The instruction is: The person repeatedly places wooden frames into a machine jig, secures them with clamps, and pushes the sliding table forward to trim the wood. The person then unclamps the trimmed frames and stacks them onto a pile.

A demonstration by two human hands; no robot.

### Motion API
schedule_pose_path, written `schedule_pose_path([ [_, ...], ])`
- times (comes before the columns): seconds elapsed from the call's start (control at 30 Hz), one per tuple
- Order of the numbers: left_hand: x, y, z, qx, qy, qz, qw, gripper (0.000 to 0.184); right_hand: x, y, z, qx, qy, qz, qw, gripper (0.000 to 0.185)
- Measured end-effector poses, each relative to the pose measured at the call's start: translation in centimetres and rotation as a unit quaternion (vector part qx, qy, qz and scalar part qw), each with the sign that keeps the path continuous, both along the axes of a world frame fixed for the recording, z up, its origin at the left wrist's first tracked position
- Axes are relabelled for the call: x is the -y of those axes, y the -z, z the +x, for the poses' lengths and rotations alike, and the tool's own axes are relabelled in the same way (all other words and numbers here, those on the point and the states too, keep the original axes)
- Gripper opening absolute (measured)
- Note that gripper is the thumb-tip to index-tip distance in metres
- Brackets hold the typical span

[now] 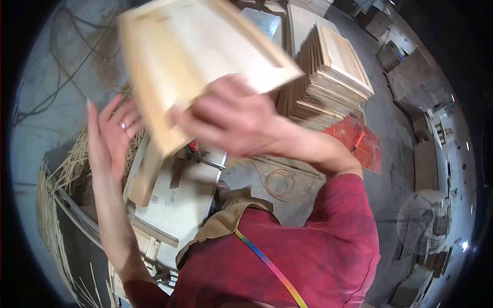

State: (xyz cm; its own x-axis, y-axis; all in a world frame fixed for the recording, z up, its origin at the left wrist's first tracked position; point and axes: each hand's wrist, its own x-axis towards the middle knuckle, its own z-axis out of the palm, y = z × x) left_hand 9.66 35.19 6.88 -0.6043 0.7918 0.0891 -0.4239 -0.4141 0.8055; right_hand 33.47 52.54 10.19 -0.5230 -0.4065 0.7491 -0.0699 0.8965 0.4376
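Observation:
A pale wooden framed panel (200,49), blurred by motion, is tilted above the workbench. My right hand (226,118) grips its near edge with bent fingers. Beside the panel's left edge, my left hand (115,120) has its fingers stretched out and a ring on one of them; it appears to hold nothing. Under the panel is a white bench top (187,190) with a wooden block (146,179) along its left side. A small red part and a metal bar show just below the panel's lower edge.
A tall stack of similar panels (334,72) stands at the upper right, with a red board (362,143) next to it. Thin wood strips (67,164) fill a bin on the left. A coiled hose (279,182) lies on the floor. A fan (423,220) stands far right.

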Motion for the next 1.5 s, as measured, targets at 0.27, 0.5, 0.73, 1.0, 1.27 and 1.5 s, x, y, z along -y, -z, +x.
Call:
schedule_pose_path([
  [0.27,11.7,4.6,-11.8,-0.076,-0.385,-0.225,0.892,0.045,-4.2,12.1,-7.0,0.069,-0.115,-0.265,0.955,0.036],
  [0.5,15.4,12.0,-20.5,-0.454,-0.252,-0.562,0.644,0.032,-4.2,19.5,-7.2,0.386,-0.052,-0.513,0.765,0.031],
  [0.73,4.3,25.0,-21.6,-0.333,-0.04,-0.537,0.774,0.035,-3.7,18.3,-7.7,0.43,0.023,-0.426,0.796,0.034],
  [1.0,-3.9,32.7,-21.0,-0.469,0.049,-0.533,0.702,0.041,-3.2,18.1,-4.8,0.446,0.019,-0.431,0.785,0.029],
  [1.27,-7.6,36.6,-25.0,-0.465,0.112,-0.577,0.662,0.05,-1.4,22.2,1.7,0.531,0.135,-0.427,0.72,0.029],
  [1.5,-5.9,39.8,-26.4,-0.252,0.01,-0.5,0.828,0.052,-2.1,26.7,-0.5,0.639,0.188,-0.337,0.665,0.03],
])
